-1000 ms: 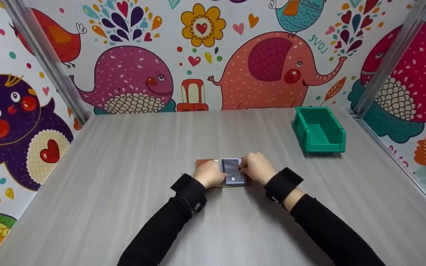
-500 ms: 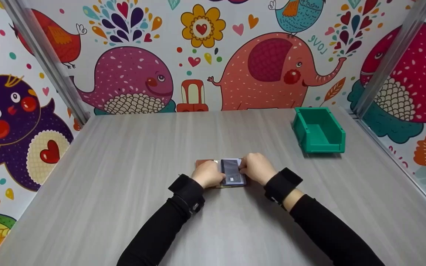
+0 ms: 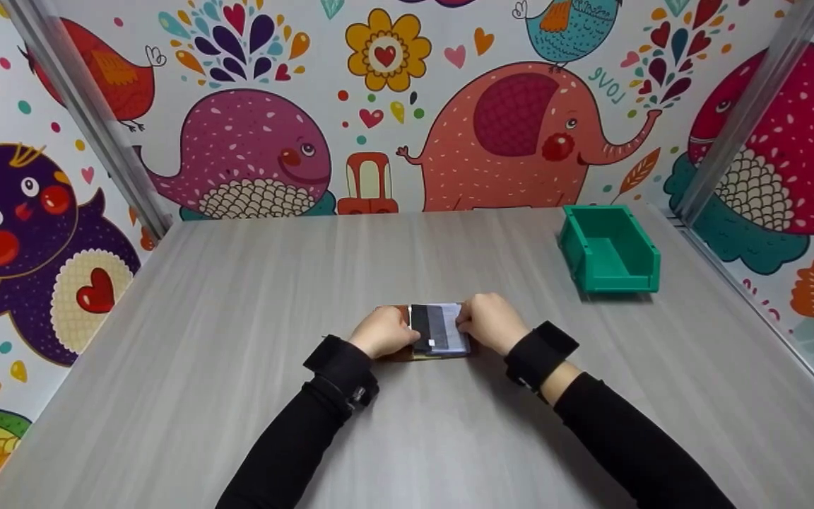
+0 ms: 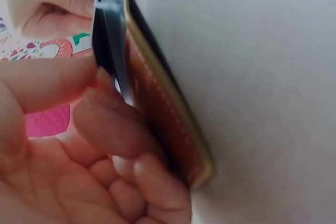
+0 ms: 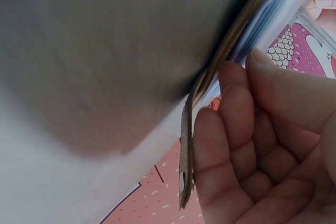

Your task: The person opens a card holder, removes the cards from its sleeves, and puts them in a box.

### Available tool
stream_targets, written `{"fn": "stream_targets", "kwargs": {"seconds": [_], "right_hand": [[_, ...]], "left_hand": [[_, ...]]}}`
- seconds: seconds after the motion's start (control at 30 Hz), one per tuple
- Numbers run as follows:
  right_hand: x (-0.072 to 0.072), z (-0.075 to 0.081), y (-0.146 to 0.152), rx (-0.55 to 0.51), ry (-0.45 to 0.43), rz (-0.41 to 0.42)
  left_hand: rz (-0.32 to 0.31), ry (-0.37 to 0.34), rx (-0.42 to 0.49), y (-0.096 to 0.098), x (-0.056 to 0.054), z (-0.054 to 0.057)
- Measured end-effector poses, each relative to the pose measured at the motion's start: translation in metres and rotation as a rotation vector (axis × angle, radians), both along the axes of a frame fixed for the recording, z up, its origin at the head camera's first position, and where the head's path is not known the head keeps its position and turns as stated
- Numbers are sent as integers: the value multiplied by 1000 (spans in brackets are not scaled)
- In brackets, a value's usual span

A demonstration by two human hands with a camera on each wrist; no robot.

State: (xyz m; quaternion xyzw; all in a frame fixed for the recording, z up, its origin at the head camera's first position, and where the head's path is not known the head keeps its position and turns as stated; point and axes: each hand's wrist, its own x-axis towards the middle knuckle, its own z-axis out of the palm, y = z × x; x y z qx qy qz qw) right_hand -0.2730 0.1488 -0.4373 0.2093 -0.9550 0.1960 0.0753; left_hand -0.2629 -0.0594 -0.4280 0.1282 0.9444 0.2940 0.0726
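Note:
An open brown leather card wallet (image 4: 157, 114) with stitched edges and clear plastic sleeves (image 3: 453, 327) lies on the table in front of me. A dark card (image 3: 420, 319) sticks out to the left from the top sleeve, its other part showing through the plastic. My left hand (image 3: 382, 332) pinches the card's left edge between thumb and forefinger. With thumb and fingers, my right hand (image 3: 494, 324) pinches the right edge of the sleeves; in the right wrist view its thumb lies on the stacked sleeves (image 5: 278, 19). The wallet's left part is partly hidden beneath my left hand.
A green plastic bin (image 3: 612, 251) stands at the back right of the wood-grain table (image 3: 273, 283). Walls with printed cartoon animals and metal posts (image 3: 89, 113) enclose the back and sides.
My left hand has moved left, drawing the dark card partway out of the sleeve, so more of it shows. My right hand has stayed at the sleeves' right edge.

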Motion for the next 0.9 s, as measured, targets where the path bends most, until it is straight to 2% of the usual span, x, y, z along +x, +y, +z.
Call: {"fn": "stream_targets", "kwargs": {"seconds": [0.3, 0.4, 0.63, 0.9], "right_hand": [[2, -1, 1, -17, 9, 11], [1, -1, 0, -17, 4, 12], [1, 0, 0, -19, -5, 6], [2, 0, 0, -9, -14, -3]], "left_hand": [[83, -192, 194, -13, -3, -2], [100, -228, 250, -15, -4, -3], [77, -223, 313, -20, -3, 0], [69, -147, 311, -24, 0, 7]]}}
